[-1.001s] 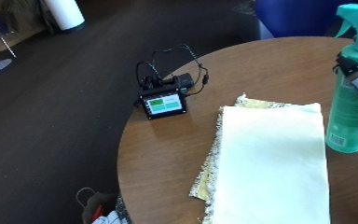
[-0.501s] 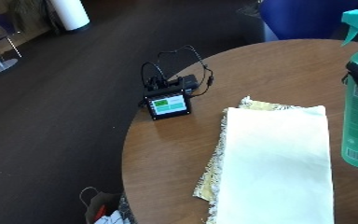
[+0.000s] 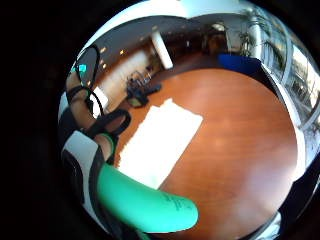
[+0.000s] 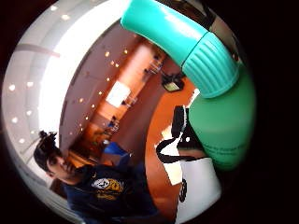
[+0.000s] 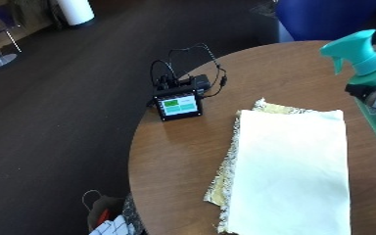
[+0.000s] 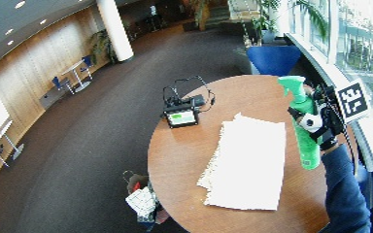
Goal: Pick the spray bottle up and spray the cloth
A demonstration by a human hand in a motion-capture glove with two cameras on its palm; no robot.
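The right hand point(image 6: 319, 127) is clenched around the neck of the spray bottle point(image 6: 303, 124), held off the bench point(image 6: 174, 160). The cloth point(image 6: 248, 165) lies below, ahead of the grip. Nozzle aim looks uncertain; a tilted bottle could spray the bench instead.

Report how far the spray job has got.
Done: the right hand grips the green spray bottle, lifted off the round table. In hand: the nozzle faces toward the pale cloth lying flat. Left: spraying; no mist or wet patch shows.
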